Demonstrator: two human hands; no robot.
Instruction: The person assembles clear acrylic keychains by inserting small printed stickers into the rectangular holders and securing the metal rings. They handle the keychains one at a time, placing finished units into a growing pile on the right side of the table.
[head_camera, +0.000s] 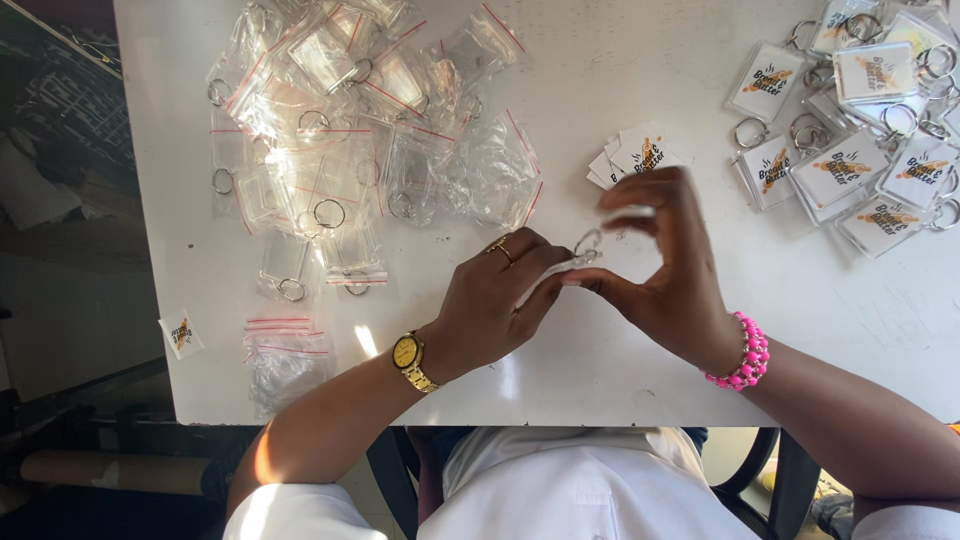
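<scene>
Your left hand (495, 300) sits at about 6 o'clock on the white table (600, 80), fingers curled around a clear keychain case (560, 268) whose metal ring (588, 241) pokes up at its far end. Your right hand (670, 270) meets it from 3 o'clock, thumb and forefinger pinched on the same case; its upper fingers are blurred, so whether they also hold a paper insert is hard to say. Just past your hands, toward 12 o'clock, lies a small stack of printed cards (635, 155). At 10 o'clock spreads a heap of bagged empty keychains (350, 120), with flat empty bags (285, 345) at 8 o'clock and a lone card (180, 333) beside them. At 2 o'clock rests a pile of finished keychains (860, 130).
</scene>
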